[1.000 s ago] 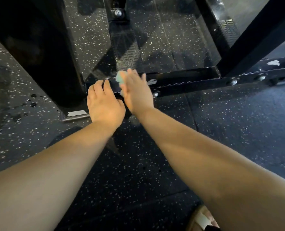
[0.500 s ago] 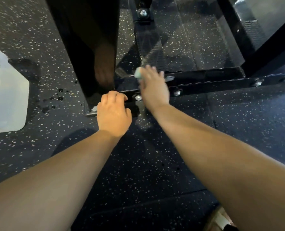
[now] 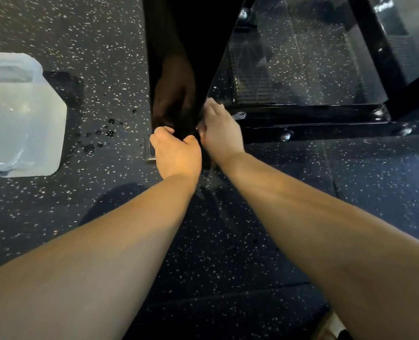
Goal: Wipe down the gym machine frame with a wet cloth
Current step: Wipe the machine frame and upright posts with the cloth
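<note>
While left hand (image 3: 176,155) grips glossy post (image 3: 179,45), right hand (image 3: 219,130) flat, speckled floor (image 3: 228,241).

On my feed, black rubber floor (image 3: 228,253) flecked with white runs all around. Over on the left sits a translucent plastic tub (image 3: 19,69) with clear water in it, and there's a dark wet patch (image 3: 66,87) on the floor at its far right corner. Just right of the tub, scattered water drops (image 3: 110,133) glisten.
</note>
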